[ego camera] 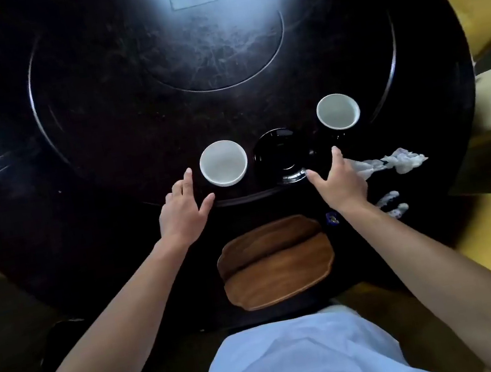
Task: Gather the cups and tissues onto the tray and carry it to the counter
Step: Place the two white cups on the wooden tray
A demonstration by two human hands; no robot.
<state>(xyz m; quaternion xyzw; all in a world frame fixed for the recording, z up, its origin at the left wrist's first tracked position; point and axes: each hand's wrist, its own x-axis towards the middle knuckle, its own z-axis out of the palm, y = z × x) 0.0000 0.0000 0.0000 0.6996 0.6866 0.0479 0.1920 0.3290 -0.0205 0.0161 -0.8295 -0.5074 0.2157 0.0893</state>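
Left hand [182, 210] splayed beside white cup [223, 163] — tray [277, 261] bare.

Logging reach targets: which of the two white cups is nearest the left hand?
The white cup just right of the left hand's fingertips, left of the black saucer. The other white cup sits farther back, beyond the right hand.

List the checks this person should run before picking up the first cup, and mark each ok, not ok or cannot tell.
1. Tray has room: ok, nothing lies on it.
2. Left hand free: ok, open beside the near cup.
3. Right hand free: ok, open, holding nothing.
4. Cups empty: near cup ok; far cup looks empty.
5. Tissues gathered: not ok, lying loose on the table.
6. Dark dish contents: cannot tell.
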